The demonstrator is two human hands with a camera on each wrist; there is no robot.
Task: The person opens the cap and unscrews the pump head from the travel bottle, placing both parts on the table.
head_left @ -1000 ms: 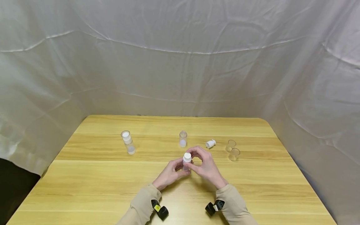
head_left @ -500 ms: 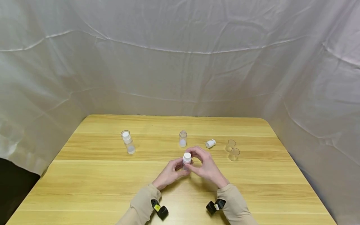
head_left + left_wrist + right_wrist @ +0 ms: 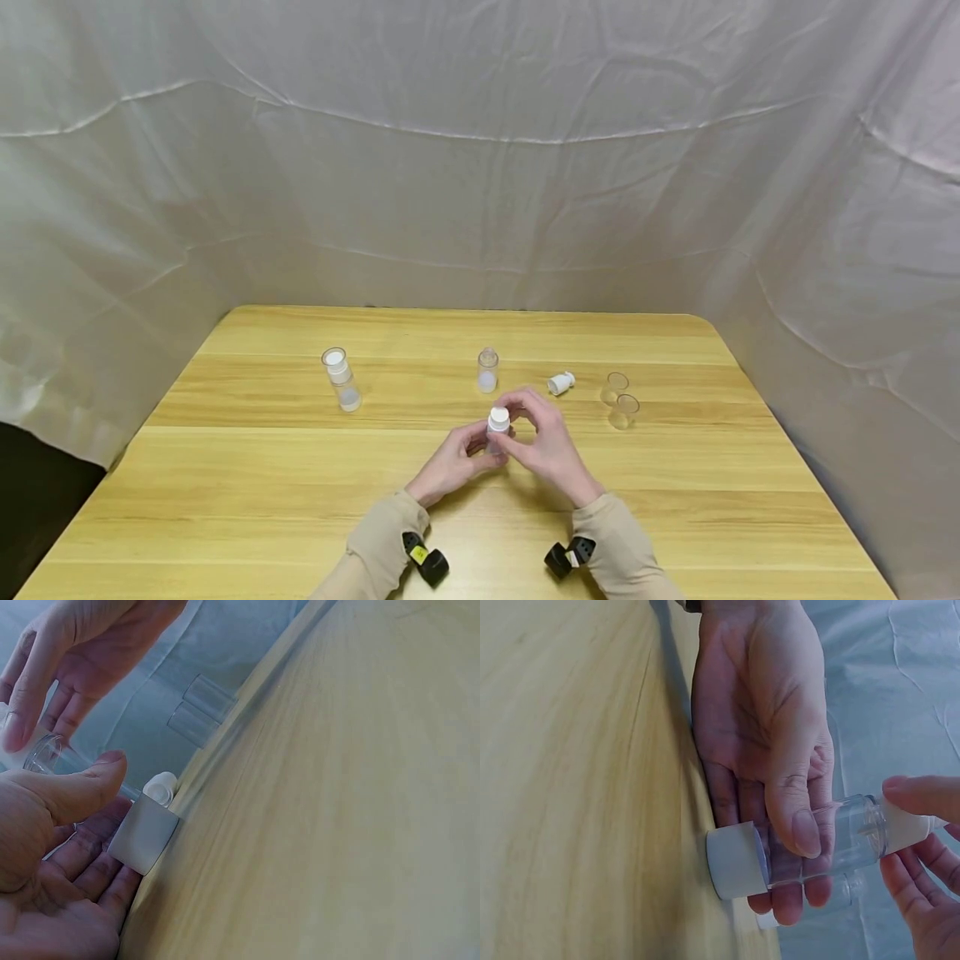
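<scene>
My left hand (image 3: 453,458) grips the clear body of a small pump bottle (image 3: 853,832) between thumb and fingers. The bottle stands upright, its white base (image 3: 142,834) down at the table. On top of it is a white pump collar (image 3: 498,420), which my right hand (image 3: 542,437) pinches between thumb and fingertips. In the left wrist view the right fingers lie around that white top. Most of the clear body is hidden by fingers in the head view.
Beyond the hands stands a clear bottle (image 3: 487,372) with a white bottom. A white pump head (image 3: 560,383) lies on its side to its right. Two clear caps (image 3: 615,387) stand farther right. At the left is a bottle with a white top under a clear cap (image 3: 342,381).
Both hands keep their hold on the bottle. The right wrist has turned slightly, its strapped camera shifting a little to the left. The other things stay where they were.
</scene>
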